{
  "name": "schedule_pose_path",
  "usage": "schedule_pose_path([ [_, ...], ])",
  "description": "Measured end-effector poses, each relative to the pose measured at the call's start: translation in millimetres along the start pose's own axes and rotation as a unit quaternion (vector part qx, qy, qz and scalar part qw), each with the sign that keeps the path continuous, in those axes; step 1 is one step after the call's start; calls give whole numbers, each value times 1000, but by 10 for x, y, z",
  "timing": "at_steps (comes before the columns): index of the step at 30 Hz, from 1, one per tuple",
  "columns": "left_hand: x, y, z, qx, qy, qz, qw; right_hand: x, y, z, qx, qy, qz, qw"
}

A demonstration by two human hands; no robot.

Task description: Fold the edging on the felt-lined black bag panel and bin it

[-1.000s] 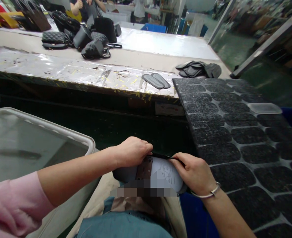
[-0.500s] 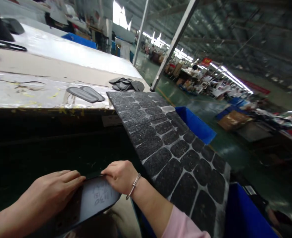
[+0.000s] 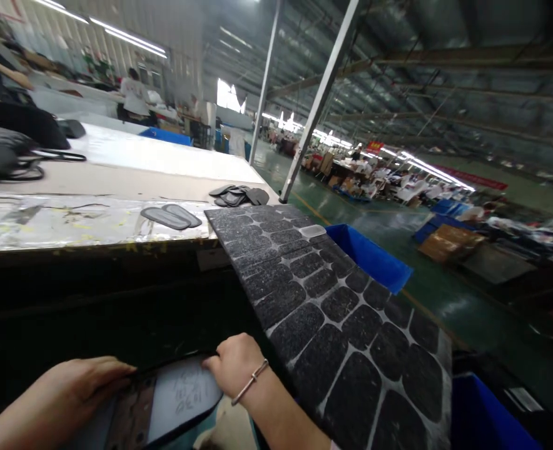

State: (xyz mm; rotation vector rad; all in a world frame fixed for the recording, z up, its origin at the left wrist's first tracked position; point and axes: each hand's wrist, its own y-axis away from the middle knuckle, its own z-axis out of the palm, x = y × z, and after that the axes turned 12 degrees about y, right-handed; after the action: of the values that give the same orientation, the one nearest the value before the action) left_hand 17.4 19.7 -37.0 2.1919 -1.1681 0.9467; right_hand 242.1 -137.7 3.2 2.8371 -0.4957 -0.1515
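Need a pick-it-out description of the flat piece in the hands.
Find the big black padded board sloping off the worktable. Beside its near end, the left hand and right hand hold a flat panel. Unlike the plain dark ovals on the table, its pale face bears handwriting.

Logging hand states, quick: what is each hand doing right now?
Left hand: closed on the flat panel, left end.
Right hand: closed on the flat panel, top edge.
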Motion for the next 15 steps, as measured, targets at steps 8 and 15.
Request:
schedule_pose_path([
  [8, 314, 181, -133, 47, 75, -107, 990, 88, 132, 183, -14, -4, -34, 999],
  [15, 176, 709, 72, 199, 287, -191, 917, 132, 163, 253, -32, 6, -40, 999],
])
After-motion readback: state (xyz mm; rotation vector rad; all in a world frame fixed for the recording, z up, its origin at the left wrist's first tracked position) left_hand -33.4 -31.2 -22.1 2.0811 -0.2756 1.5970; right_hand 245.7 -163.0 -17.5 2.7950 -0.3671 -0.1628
